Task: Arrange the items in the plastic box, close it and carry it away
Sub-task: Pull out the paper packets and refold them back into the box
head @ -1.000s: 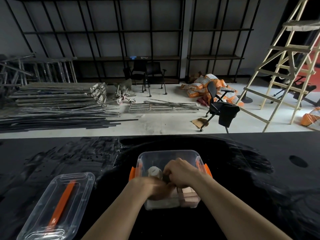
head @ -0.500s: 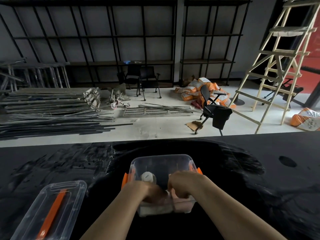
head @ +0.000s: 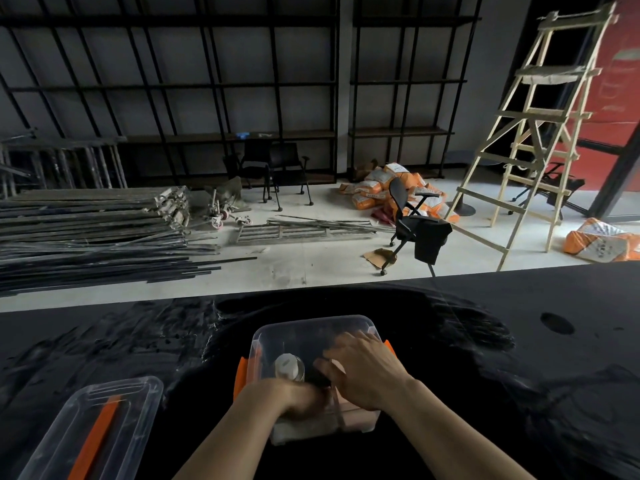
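Reaching into the clear plastic box (head: 313,329), both bare hands work among its contents near the front edge of the black bench (head: 519,358). The box sits open at the middle of that edge, with orange latches (head: 241,375) on its left and right sides. The left hand (head: 304,398) is low in the near part of the box, curled downward; whether it grips anything I cannot tell, since its fingers are hidden and blurred. The right hand (head: 363,370) lies just beside it to the right, fingers spread and bent over a dark item that is too blurred to name; I cannot tell if it is clamped on it. A small round white-topped jar (head: 289,367) stands inside the box, just beyond the left hand. Pale blocks (head: 353,415) show through the near wall. The clear lid (head: 138,389) with its orange handle (head: 93,441) lies on the bench toward the near left corner, well apart from the box.
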Demonstrator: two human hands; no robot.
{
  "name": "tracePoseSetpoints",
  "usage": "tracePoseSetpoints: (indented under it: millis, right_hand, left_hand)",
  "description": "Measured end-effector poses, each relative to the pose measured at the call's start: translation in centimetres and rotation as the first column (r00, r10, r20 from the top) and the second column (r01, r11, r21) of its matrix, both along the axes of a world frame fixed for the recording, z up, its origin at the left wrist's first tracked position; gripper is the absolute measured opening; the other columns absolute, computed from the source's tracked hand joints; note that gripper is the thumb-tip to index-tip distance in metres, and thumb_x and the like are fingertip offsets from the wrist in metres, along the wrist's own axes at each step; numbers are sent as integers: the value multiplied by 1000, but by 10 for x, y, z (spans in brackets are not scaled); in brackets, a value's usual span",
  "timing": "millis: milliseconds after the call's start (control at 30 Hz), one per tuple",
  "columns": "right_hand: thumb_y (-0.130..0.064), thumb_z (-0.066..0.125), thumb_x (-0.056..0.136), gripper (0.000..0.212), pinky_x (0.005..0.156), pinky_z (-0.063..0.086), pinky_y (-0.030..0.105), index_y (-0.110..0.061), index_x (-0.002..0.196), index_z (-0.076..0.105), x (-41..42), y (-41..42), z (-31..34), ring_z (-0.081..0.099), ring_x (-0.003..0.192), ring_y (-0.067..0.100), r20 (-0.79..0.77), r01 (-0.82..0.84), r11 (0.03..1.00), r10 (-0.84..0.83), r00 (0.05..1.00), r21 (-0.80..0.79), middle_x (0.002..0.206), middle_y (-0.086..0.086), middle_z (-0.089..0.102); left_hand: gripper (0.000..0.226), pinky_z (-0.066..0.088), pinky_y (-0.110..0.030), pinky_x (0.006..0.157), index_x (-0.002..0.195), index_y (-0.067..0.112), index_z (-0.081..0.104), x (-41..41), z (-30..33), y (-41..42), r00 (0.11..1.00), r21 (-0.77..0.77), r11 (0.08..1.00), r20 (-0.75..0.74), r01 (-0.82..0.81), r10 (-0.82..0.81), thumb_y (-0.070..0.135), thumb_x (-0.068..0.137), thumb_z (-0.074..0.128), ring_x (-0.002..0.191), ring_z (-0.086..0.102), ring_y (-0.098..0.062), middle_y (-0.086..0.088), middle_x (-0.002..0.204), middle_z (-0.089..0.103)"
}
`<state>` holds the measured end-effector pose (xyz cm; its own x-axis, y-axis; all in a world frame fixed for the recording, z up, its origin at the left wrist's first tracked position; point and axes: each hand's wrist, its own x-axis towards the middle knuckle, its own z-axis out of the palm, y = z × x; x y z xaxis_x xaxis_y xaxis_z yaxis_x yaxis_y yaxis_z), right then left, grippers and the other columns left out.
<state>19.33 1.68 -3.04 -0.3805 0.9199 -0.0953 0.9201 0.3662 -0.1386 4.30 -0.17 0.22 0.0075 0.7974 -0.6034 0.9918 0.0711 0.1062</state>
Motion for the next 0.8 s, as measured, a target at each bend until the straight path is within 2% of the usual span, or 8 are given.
tracePoseSetpoints:
  millis: [133, 233, 333, 500, 567, 633, 733, 800]
  right_hand:
    - [-46, 25, 110, 56, 93, 42, 41, -15, 119, 71, -4, -10, 19, 60, 117, 32, 4, -44, 994, 45, 999, -102, 126, 14, 68]
    - [-41, 22, 112, 54, 100, 43, 46, -15, 121, 68, -8, -11, 26, 59, 122, 34, -21, -21, 985, 18, 1000, -170, 129, 17, 67]
    - [-46, 24, 110, 57, 108, 41, 47, -15, 113, 71, -12, -9, 23, 60, 123, 35, -89, 54, 983, -70, 994, -176, 130, 16, 68]
    - [-51, 30, 107, 57, 77, 46, 39, -16, 95, 73, -18, -1, 16, 70, 100, 34, -255, 148, 989, -141, 957, 8, 104, 12, 76]
    - [-51, 33, 107, 55, 69, 44, 36, -17, 97, 74, -24, 3, 23, 70, 95, 35, -343, 199, 975, -153, 927, 103, 99, 9, 77]
    - [-51, 33, 106, 54, 71, 51, 39, -19, 97, 76, -34, 9, 31, 72, 91, 34, -487, 269, 950, -162, 858, 158, 96, 6, 79]
    - [-45, 35, 107, 49, 78, 58, 44, -23, 92, 76, -61, 15, 48, 73, 83, 27, -727, 321, 939, -137, 673, 121, 85, 0, 79]
    - [-43, 38, 108, 46, 80, 59, 47, -22, 90, 75, -83, 14, 59, 74, 80, 24, -837, 298, 954, -130, 532, 41, 81, -1, 77]
  left_hand:
    - [83, 9, -32, 123, 163, 12, 3, -12, -3, -1, 993, -10, 993, 13, 118, -118, 53, 102, 41, 158, -1, -26, -16, 171, -8]
    - [97, -4, -34, 126, 161, 18, -14, -10, -6, -3, 997, -27, 997, 1, -75, 75, 67, 95, 38, 152, -30, -27, -18, 162, -35]
    - [76, -2, -45, 126, 163, 10, 8, -4, 0, -8, 995, -14, 995, -38, -96, 95, 53, 104, 30, 157, -9, -35, -21, 170, -5]
    - [94, 26, -30, 115, 162, 20, 17, -10, -7, -6, 999, -41, 999, -16, -33, 33, 72, 88, 41, 150, 29, -23, -14, 167, 21]
    - [67, 25, -37, 120, 153, 15, 41, -15, 10, -9, 996, 69, 994, 13, 89, -91, 55, 101, 31, 142, 44, -28, -15, 154, 47]
    - [46, 44, -38, 109, 134, 23, 63, -33, 36, -12, 975, 281, 948, 116, 152, -190, 41, 102, 35, 120, 64, -30, -12, 129, 69]
    - [27, 55, -32, 74, 110, 32, 70, -96, 44, -10, 930, 599, 798, 329, -70, -165, 34, 93, 50, 84, 74, -16, 8, 94, 78]
    - [19, 55, -32, 72, 107, 33, 68, -145, 39, -16, 892, 690, 668, 444, -280, -85, 30, 95, 54, 77, 73, -10, 14, 87, 76]
